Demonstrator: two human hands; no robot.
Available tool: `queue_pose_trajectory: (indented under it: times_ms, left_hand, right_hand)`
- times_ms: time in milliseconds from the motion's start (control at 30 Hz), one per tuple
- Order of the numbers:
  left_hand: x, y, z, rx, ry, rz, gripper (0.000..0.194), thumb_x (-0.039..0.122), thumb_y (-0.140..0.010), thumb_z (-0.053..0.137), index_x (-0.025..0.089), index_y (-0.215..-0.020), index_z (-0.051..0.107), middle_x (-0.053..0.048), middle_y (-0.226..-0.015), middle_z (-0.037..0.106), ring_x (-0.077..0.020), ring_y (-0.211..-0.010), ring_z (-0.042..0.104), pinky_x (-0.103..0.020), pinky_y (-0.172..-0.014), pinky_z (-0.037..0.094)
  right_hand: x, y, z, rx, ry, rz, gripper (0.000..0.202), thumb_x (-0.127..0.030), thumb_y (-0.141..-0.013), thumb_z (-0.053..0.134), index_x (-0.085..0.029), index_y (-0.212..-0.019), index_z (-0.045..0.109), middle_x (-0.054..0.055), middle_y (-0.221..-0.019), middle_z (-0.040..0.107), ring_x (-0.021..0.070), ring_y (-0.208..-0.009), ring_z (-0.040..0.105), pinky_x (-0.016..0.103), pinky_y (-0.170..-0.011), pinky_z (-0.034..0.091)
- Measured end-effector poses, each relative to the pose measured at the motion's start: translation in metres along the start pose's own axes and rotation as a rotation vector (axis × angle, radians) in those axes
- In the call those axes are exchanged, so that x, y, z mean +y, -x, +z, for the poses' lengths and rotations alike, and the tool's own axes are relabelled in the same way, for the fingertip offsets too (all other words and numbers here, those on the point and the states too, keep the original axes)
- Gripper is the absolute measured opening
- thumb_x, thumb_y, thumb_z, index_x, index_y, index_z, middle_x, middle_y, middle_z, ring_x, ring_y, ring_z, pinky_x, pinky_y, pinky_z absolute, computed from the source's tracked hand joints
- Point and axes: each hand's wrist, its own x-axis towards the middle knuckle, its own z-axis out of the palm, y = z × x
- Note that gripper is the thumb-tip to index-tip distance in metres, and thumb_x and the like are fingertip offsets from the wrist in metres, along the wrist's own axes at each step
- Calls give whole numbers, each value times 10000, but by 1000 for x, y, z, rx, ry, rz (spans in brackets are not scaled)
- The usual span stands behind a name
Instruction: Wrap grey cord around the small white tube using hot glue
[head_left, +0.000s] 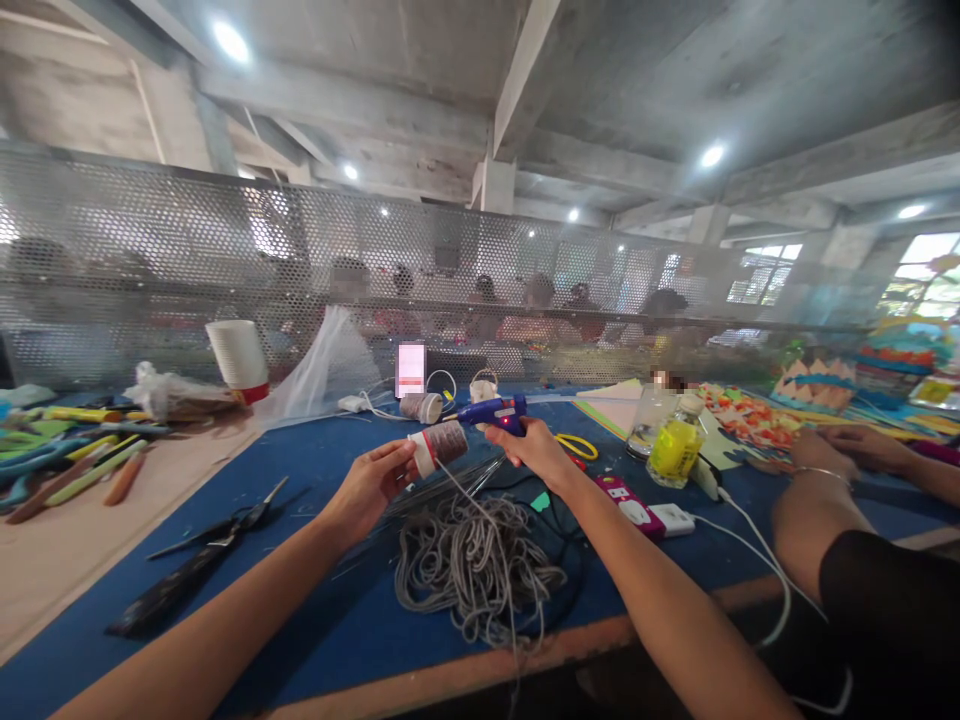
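Observation:
My left hand [386, 472] holds a small paper cup [445, 444] on its side, its body partly wrapped in grey cord. In my right hand [529, 444] is a blue glue gun [491, 413], whose nozzle points left, just above the cup. A cord strand runs from the cup down to a loose pile of grey cord [480, 565] on the blue table [315, 640]. Black scissors [206, 565] lie open to the left of the pile. Behind the cup sits a small wrapped roll [421, 407], near a lit phone [411, 370].
Stacked paper cups [238, 358] and tools [67, 460] are at the left. A yellow bottle [677, 441], a pink power strip [628, 506] and white cables are at the right. Another person's arm [814, 510] rests at far right. A perforated metal screen [450, 270] stands behind.

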Motion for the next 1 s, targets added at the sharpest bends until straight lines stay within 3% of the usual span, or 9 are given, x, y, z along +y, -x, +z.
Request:
queue_pose_trajectory:
  times_ms: [133,233,367,467,633,833,1000]
  left_hand:
    - [2,3,3,3,1,8,135,186,-755,718,108,-864,702,-84,-832,710,-140,-698,651,-210,-660,537]
    - [3,4,5,7,9,10,109,179,-751,718,108,-831,700,-66,-768,695,-131,-653,635,-202,-623,531]
    - [3,4,5,13,14,10,114,180,-743,726,107,-827,699,-62,-761,692,-128,-654,630,-199,-627,529]
    - [3,3,5,24,27,15,134,180,-734,733,108,-844,702,-64,-769,694,-131,-668,635,-205,-651,532]
    - [3,2,3,44,37,18,152,177,-703,756,111,-829,704,-61,-758,697,-133,-653,638,-214,-639,529]
    - [2,1,1,15,37,35,170,214,-706,764,128,-843,711,-39,-770,700,-112,-664,624,-189,-648,517]
    - [2,3,3,2,34,18,189,210,-694,776,114,-840,704,-47,-750,689,-121,-656,615,-202,-634,515]
  right_hand:
    - [3,-6,-13,224,158,-31,498,-588,-825,512,-137,-990,642,-20,-553,548,138,-530,523,242,-566,410]
    - [10,-11,-26,370,310,-65,437,-496,-880,457,-167,-1145,571,46,-815,654,184,-736,611,265,-669,450]
    - [20,-16,-42,463,592,64,370,-381,-921,412,-148,-1194,499,117,-1064,632,218,-990,607,278,-802,454]
    - [25,-18,-51,466,800,212,369,-315,-945,371,-113,-1244,448,162,-1175,575,241,-1105,564,293,-883,433]
    - [40,-18,-61,443,905,330,466,-215,-921,397,-33,-1344,321,257,-1272,457,281,-1092,576,343,-884,447]
    - [57,-13,-63,314,1014,425,477,-110,-872,400,14,-1328,331,296,-1243,433,301,-1035,610,378,-852,475]
    - [57,-9,-55,178,1088,457,520,-163,-864,466,-9,-1341,328,300,-1222,443,303,-1055,601,382,-867,474]
